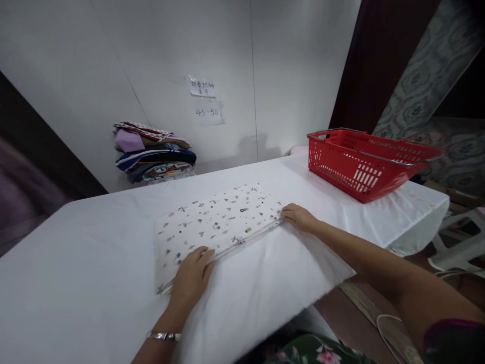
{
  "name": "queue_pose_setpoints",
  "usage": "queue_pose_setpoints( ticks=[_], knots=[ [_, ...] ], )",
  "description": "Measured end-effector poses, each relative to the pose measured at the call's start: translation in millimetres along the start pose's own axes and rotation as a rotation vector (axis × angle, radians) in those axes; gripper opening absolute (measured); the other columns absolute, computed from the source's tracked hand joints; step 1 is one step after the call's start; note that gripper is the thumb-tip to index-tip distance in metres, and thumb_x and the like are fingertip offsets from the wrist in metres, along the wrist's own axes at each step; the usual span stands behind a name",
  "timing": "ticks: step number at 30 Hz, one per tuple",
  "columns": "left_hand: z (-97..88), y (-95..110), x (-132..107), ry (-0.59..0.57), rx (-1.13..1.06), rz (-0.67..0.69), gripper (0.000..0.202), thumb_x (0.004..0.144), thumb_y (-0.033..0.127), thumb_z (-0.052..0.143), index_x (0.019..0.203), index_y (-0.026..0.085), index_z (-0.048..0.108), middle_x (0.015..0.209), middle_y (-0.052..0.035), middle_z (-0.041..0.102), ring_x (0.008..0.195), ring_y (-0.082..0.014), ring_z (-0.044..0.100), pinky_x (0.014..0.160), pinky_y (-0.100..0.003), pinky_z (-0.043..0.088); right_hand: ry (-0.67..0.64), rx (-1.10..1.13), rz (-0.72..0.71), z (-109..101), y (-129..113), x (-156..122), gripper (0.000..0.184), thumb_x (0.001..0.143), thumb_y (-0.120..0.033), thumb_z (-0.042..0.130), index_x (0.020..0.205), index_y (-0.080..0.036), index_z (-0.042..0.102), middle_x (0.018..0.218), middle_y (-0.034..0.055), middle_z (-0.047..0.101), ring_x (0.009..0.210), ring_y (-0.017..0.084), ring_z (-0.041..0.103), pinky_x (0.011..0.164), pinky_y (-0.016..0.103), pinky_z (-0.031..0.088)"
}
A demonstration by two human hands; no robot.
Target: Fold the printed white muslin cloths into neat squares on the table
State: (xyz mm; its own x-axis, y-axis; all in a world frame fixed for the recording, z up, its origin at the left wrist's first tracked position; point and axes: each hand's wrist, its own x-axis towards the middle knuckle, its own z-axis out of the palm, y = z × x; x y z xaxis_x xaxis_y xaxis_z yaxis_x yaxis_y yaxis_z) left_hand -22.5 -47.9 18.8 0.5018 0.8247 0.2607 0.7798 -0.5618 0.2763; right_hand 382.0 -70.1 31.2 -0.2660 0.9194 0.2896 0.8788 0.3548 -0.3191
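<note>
A white cloth with small grey and brown printed motifs lies on the table, folded into a long flat rectangle of several layers. My left hand is closed on its near edge toward the left, fingers on top and the thumb at the fold. At the near right corner, my right hand pinches the same edge. The layers under the fingers of both hands are hidden.
A white-covered table spreads out under the cloth. On its back left stands a stack of folded fabrics against the wall. A red plastic basket with metal handles sits at the back right. Handwritten paper signs hang on the wall.
</note>
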Motion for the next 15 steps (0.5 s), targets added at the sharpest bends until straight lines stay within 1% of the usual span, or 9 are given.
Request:
queue_pose_setpoints(
  ticks=[4, 6, 9, 12, 15],
  knots=[
    [3.2, -5, 1, -0.017, 0.003, -0.015, 0.035, 0.087, 0.03, 0.038, 0.105, 0.019, 0.066, 0.109, -0.0092, 0.063, 0.104, -0.0237, 0.054, 0.094, -0.039, 0.041, -0.043, -0.116, 0.008, 7, 5, 3, 0.025, 0.087, -0.017, 0.045, 0.097, -0.019, 0.068, 0.105, 0.0088, 0.063, 0.101, 0.021, 0.052, 0.088, 0.033, 0.04],
    [3.8, -9, -1, 0.011, 0.01, -0.009, 0.035, 0.087, 0.028, 0.037, 0.103, 0.018, 0.067, 0.108, -0.0095, 0.064, 0.104, -0.0236, 0.055, 0.093, -0.038, 0.042, -0.034, -0.144, -0.002, 10, 8, 3, 0.025, 0.087, -0.016, 0.044, 0.093, -0.019, 0.069, 0.101, 0.0084, 0.064, 0.097, 0.021, 0.052, 0.085, 0.032, 0.04],
    [4.9, -12, -5, 0.059, 0.017, 0.01, 0.035, 0.088, 0.026, 0.035, 0.102, 0.02, 0.067, 0.105, -0.0091, 0.065, 0.102, -0.0228, 0.056, 0.091, -0.038, 0.044, 0.008, -0.162, -0.049, 12, 8, 0, 0.027, 0.089, -0.016, 0.042, 0.091, -0.019, 0.069, 0.097, 0.0085, 0.065, 0.093, 0.02, 0.053, 0.083, 0.032, 0.041],
    [3.5, -10, -9, 0.061, 0.004, 0.008, 0.033, 0.088, 0.028, 0.038, 0.101, 0.02, 0.068, 0.104, -0.0086, 0.066, 0.101, -0.0231, 0.056, 0.09, -0.039, 0.044, 0.045, -0.149, -0.065, 10, 2, -5, 0.027, 0.089, -0.017, 0.042, 0.093, -0.019, 0.068, 0.096, 0.0092, 0.064, 0.094, 0.021, 0.053, 0.082, 0.032, 0.042],
    [-3.1, -7, -10, 0.032, -0.058, -0.013, 0.031, 0.088, 0.034, 0.042, 0.099, 0.021, 0.068, 0.103, -0.0069, 0.066, 0.1, -0.0222, 0.057, 0.091, -0.039, 0.045, 0.03, -0.159, -0.042, 7, -5, -4, 0.025, 0.083, -0.012, 0.045, 0.089, -0.019, 0.069, 0.093, 0.0097, 0.065, 0.091, 0.022, 0.054, 0.08, 0.033, 0.044]
  ],
)
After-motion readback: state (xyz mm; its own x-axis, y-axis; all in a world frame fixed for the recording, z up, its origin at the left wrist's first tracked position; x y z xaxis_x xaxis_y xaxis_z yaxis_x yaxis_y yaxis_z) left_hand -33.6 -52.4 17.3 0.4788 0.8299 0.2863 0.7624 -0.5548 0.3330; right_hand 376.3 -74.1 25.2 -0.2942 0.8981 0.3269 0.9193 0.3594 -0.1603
